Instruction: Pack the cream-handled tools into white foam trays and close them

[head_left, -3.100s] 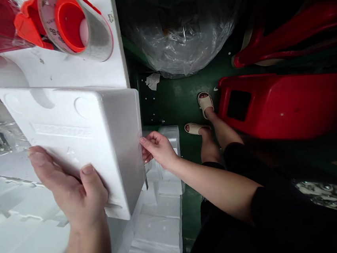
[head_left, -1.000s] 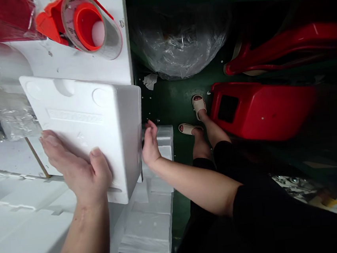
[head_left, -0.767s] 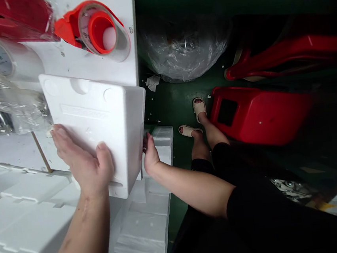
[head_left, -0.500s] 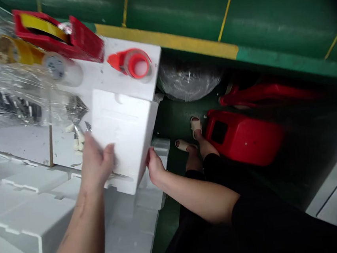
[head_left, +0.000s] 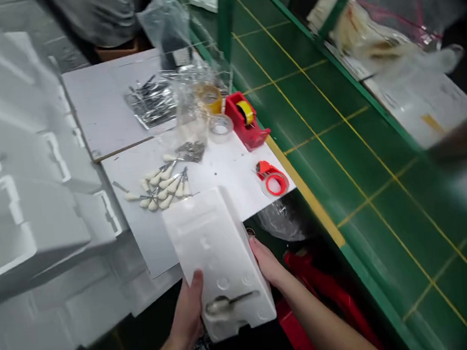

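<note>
A green surface (head_left: pixel 338 151) with yellow lines fills the right, and a blurred white foam stack (head_left: pixel 46 204) stands on the left. Between them lies the white bench (head_left: pixel 233 167). At its near edge is the box (head_left: pixel 207 243), white and set at a slant; its far end overlaps the bench in view, though I cannot tell whether it touches. The box is between the two hands: the left hand (head_left: pixel 188 300) has its grip closed on the left side, thumb over the upper face, and the right hand (head_left: pixel 267 262) presses its grip to the right side, fingertips partly hidden. A red stool (head_left: pixel 322 279) shows below the right arm. On the far part of the bench lies a clear bag (head_left: pixel 156 102) of metal pieces, with a red dispenser (head_left: pixel 254 134) to its right. Nearer sits an orange cutter (head_left: pixel 269 170). An amber roll (head_left: pixel 211 97) and a clear roll (head_left: pixel 220 126) stand by the dispenser. White-handled pieces (head_left: pixel 164 188) lie heaped just beyond the box. Across the box's near end is a blurred, spoon-like shape (head_left: pixel 218 306).
</note>
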A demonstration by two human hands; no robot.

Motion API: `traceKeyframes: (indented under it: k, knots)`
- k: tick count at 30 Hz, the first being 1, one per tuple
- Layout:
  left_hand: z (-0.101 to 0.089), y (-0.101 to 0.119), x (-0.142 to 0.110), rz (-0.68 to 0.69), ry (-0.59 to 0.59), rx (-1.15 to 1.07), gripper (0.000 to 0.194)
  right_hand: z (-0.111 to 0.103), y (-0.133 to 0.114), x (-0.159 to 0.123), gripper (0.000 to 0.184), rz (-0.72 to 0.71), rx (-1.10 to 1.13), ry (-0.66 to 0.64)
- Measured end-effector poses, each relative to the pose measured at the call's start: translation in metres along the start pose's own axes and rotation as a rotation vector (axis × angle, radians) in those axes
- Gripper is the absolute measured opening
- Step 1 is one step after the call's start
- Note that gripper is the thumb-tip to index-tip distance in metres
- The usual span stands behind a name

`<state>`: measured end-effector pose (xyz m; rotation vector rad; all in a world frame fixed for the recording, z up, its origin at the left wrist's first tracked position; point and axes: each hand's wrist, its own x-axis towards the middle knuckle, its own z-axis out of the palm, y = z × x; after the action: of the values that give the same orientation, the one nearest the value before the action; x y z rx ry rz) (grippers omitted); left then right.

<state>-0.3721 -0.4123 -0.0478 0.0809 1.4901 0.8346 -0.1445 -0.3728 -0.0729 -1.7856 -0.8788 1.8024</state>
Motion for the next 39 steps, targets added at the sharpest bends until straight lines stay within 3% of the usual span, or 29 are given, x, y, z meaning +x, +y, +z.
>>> traceKeyframes:
  k: [3,6,11,14,17,19,21,23,24,26,27,29,31,33,35,38,39]
  knots:
    - [0.013,-0.046,-0.023,-0.07,0.13,-0.336,0.075,-0.021,-0.049,0.023,0.067,-0.052,-0.367,-0.245]
    - [0.048,-0.063,-0.033,-0.049,0.229,-0.611,0.075,-0.017,-0.107,0.057,0.065,-0.077,-0.699,-0.355]
    - [0.104,-0.038,-0.031,0.011,0.226,-0.82,0.06,0.021,-0.193,0.116,0.059,-0.299,-1.216,-0.661]
    - [0.117,-0.023,-0.033,-0.034,0.258,-0.849,0.055,0.043,-0.217,0.134,0.076,-0.209,-1.423,-0.832]
    - [0.124,-0.005,-0.034,-0.077,0.161,-0.889,0.057,0.057,-0.231,0.141,0.083,-0.077,-1.362,-0.865]
    - [0.13,0.012,-0.032,-0.072,0.141,-0.899,0.059,0.054,-0.245,0.143,0.078,-0.149,-1.298,-0.813]
    - [0.136,0.025,-0.027,-0.042,0.151,-0.886,0.058,0.033,-0.263,0.145,0.063,-0.376,-1.199,-0.674]
    - [0.138,0.027,-0.02,-0.019,0.122,-0.85,0.059,-0.01,-0.278,0.145,0.05,-0.575,-1.021,-0.407]
    - [0.135,0.023,-0.018,-0.035,0.081,-0.817,0.06,-0.037,-0.282,0.145,0.046,-0.608,-0.936,-0.246]
    - [0.125,0.006,-0.017,-0.138,-0.029,-0.692,0.062,-0.096,-0.276,0.143,0.044,-0.537,-0.884,0.027]
    - [0.118,-0.003,-0.018,-0.212,-0.092,-0.589,0.062,-0.122,-0.267,0.142,0.048,-0.46,-0.928,0.095]
    - [0.107,-0.017,-0.023,-0.314,-0.219,-0.316,0.061,-0.161,-0.239,0.143,0.06,-0.263,-1.071,0.071]
    - [0.109,-0.012,-0.027,-0.292,-0.357,-0.042,0.059,-0.177,-0.209,0.146,0.056,-0.122,-1.16,-0.004]
    - [0.129,0.014,-0.028,-0.189,-0.493,0.124,0.056,-0.178,-0.187,0.147,0.037,-0.096,-1.163,0.015]
    - [0.165,0.054,-0.022,-0.076,-0.545,0.132,0.054,-0.177,-0.178,0.138,0.026,-0.117,-1.115,0.073]
    - [0.226,0.111,-0.004,0.028,-0.312,-0.039,0.051,-0.191,-0.184,0.107,0.035,-0.362,-0.993,0.152]
    - [0.243,0.125,0.002,-0.007,-0.323,-0.087,0.049,-0.199,-0.188,0.094,0.039,-0.519,-0.962,0.198]
